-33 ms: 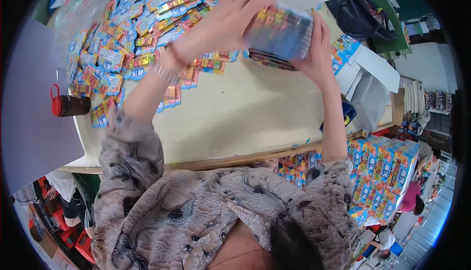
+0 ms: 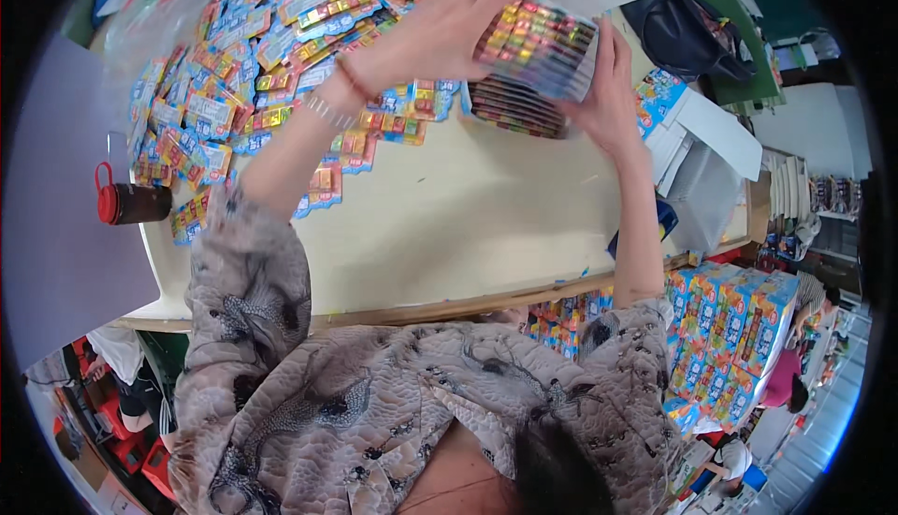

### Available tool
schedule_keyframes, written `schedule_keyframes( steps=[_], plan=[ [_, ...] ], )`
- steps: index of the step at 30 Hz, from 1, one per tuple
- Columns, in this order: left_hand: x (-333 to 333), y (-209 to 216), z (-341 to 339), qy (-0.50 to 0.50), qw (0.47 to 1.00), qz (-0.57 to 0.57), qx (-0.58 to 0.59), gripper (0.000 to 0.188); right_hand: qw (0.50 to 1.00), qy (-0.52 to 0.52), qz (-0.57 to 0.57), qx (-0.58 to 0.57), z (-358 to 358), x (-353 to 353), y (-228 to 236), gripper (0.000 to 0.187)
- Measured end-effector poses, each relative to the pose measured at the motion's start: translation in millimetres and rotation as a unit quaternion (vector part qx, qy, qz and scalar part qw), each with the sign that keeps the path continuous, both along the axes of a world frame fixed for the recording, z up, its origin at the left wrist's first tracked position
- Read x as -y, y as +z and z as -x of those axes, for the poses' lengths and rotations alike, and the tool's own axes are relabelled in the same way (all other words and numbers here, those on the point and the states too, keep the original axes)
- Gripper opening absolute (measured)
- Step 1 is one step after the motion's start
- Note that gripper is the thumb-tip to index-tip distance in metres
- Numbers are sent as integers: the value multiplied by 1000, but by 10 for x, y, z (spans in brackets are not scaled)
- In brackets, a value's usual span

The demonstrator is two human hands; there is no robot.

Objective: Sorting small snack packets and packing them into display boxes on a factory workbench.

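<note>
Between both hands is a stack of flat blister packs (image 2: 538, 38), slightly blurred, with red, yellow and green pieces along its edge. My left hand (image 2: 458, 24) grips its left side, and my right hand (image 2: 603, 94) closes on its right side. Just below it a second stack of the same packs (image 2: 514, 108) stands on the table (image 2: 449, 225); whether the two stacks touch I cannot tell. Beyond my left forearm spreads a large heap of loose blister packs (image 2: 224, 103) in blue, yellow and red.
A dark cup with a red lid (image 2: 110, 204) is at the table's left edge. On the right are a black bag (image 2: 687, 33), an opened white and blue carton (image 2: 692, 131) and a blue tape dispenser (image 2: 666, 220). Stacked printed cartons (image 2: 725, 328) stand below the table edge.
The held stack has tilted, so more of its coloured edge shows. My left hand has shifted slightly up and right, and more of the lower stack is visible.
</note>
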State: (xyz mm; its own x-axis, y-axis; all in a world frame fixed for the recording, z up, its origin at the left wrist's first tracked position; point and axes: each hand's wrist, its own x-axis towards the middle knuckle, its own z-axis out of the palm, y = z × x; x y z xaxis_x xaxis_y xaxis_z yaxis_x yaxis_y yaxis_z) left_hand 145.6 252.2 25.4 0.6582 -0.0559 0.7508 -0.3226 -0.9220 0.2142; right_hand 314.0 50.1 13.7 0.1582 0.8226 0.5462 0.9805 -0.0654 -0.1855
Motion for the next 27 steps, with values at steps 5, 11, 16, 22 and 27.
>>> schedule_keyframes(
  steps=[5, 11, 16, 22, 27],
  plan=[
    [-235, -290, -592, -20, 996, 27, -88, 83, 997, -19, 66, 19, -522, -131, -177, 124],
    [-256, -619, -823, -1, 992, 24, -121, 82, 994, -40, 83, 59, -548, -244, -269, 110],
    [-212, -706, -899, 66, 986, -26, -153, 88, 995, -53, 53, 66, -403, -437, -443, 90],
    [-326, -674, -854, 69, 965, -73, -243, 102, 984, -95, 146, 44, -353, -593, -528, 80],
    [-206, -607, -722, 170, 936, -209, -228, 81, 983, -118, 131, 44, -316, -681, -663, 89]
  ],
)
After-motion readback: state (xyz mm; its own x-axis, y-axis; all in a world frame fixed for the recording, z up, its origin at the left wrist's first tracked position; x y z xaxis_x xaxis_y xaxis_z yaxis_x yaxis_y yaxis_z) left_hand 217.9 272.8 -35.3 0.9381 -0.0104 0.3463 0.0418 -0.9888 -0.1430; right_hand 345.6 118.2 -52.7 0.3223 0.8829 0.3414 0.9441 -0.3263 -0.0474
